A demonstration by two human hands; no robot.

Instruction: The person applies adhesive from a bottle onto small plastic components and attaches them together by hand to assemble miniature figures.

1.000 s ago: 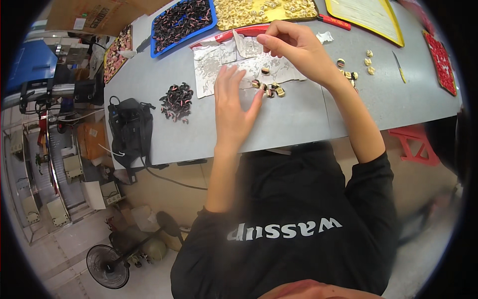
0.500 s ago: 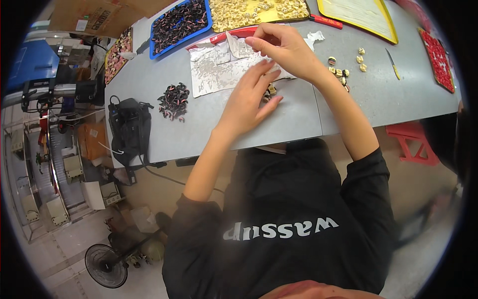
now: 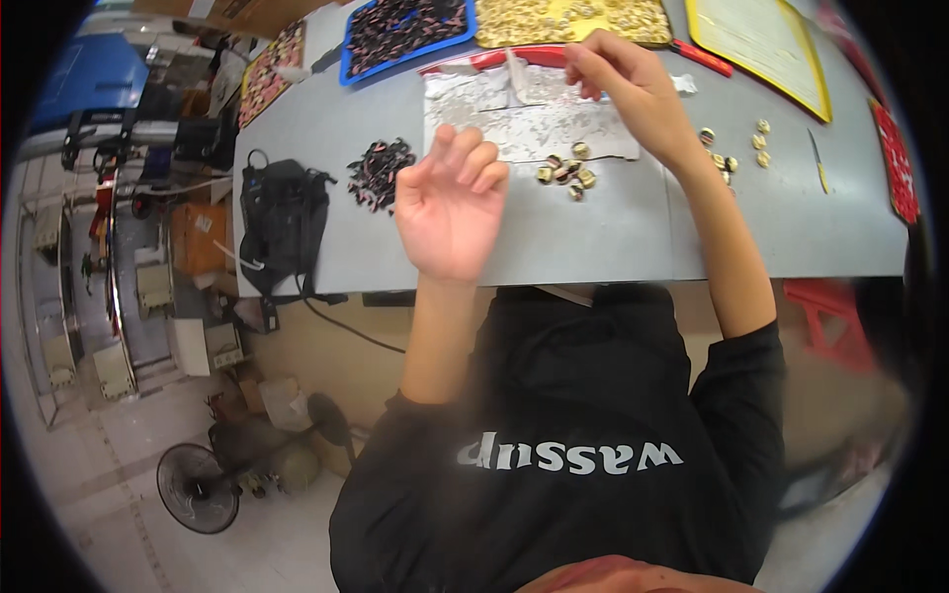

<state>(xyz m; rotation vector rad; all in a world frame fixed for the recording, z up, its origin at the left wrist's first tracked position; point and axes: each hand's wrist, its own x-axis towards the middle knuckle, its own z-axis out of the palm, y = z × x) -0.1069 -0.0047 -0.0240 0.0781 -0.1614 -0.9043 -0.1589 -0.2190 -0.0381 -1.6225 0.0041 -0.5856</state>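
The upper rim cuts off the blue tray (image 3: 346, 69), and we cannot tell whether the right hand's (image 3: 633, 91) bent grip, over the white sheet (image 3: 554, 133), pinches anything. The left hand (image 3: 453, 210) overlaps the dark pile (image 3: 376, 178), palm up, grip loosely curled and released. We see striped pieces (image 3: 586, 179) clustered on the table (image 3: 603, 237) at the sheet's near edge.

Left hand (image 3: 453, 217) palm up — near dark pile (image 3: 381, 176); right hand (image 3: 638, 94) above white sheet (image 3: 559, 128) — striped pieces (image 3: 562, 176) between.

Top edge chops off the blue tray (image 3: 472, 18) and cardboard box (image 3: 262, 16). Dark scraps (image 3: 380, 174) are too tiny to identify, and can't tell if the right hand (image 3: 625, 81) is pinching anything.
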